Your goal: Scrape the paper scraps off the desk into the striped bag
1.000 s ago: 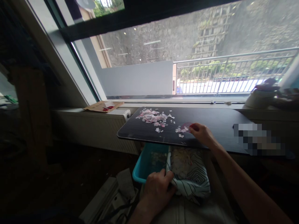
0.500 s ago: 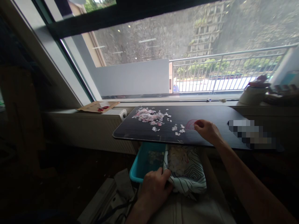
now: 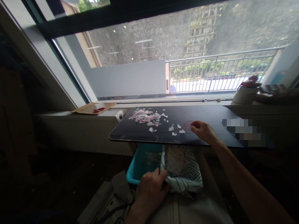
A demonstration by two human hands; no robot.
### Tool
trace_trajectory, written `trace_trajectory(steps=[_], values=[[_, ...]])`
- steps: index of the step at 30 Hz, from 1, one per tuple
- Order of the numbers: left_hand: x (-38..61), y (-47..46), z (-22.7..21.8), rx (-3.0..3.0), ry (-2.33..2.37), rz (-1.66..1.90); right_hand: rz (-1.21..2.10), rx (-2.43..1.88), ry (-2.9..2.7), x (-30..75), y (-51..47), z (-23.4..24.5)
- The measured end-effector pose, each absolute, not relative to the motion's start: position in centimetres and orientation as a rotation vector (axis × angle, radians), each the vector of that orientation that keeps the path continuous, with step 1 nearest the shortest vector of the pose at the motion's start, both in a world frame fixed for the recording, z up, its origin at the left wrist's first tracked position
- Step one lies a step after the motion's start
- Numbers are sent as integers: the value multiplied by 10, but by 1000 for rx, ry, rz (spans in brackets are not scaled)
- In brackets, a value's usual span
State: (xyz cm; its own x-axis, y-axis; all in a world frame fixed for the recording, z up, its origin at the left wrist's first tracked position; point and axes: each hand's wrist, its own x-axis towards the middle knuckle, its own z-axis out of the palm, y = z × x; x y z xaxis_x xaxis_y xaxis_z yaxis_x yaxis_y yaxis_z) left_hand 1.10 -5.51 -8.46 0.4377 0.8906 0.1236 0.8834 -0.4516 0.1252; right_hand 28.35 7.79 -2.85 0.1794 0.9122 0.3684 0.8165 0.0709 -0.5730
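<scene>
One black board (image 3: 210, 115). On it sit one heap of paper scraps (image 3: 144, 117) and about six loose scraps (image 3: 174, 133) nearer its front edge. Under that edge are one teal tub (image 3: 137, 163) and one striped cloth (image 3: 188, 179). Beyond its far right corner stands one white pot (image 3: 244, 94).

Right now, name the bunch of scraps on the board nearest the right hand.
The small scatter just left of the right hand, not the big pile farther left.

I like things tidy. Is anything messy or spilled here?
Yes. Small pink and white scraps lie strewn across the black flat board, some loose near the right hand. More fill the striped cloth below.
</scene>
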Motion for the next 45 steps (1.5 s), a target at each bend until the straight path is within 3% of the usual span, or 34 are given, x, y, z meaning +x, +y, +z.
trace_trajectory(steps=[6, 25, 45], values=[[11, -55, -81, 2619, 1629, 252, 314, -1689, -1654, 287, 80, -33], [9, -50, -84, 2621, 1633, 131, 197, -1771, -1701, 267, 75, -19], [9, -57, -86, 2588, 1599, 311, 138, -1718, -1824, 245, 93, -21]])
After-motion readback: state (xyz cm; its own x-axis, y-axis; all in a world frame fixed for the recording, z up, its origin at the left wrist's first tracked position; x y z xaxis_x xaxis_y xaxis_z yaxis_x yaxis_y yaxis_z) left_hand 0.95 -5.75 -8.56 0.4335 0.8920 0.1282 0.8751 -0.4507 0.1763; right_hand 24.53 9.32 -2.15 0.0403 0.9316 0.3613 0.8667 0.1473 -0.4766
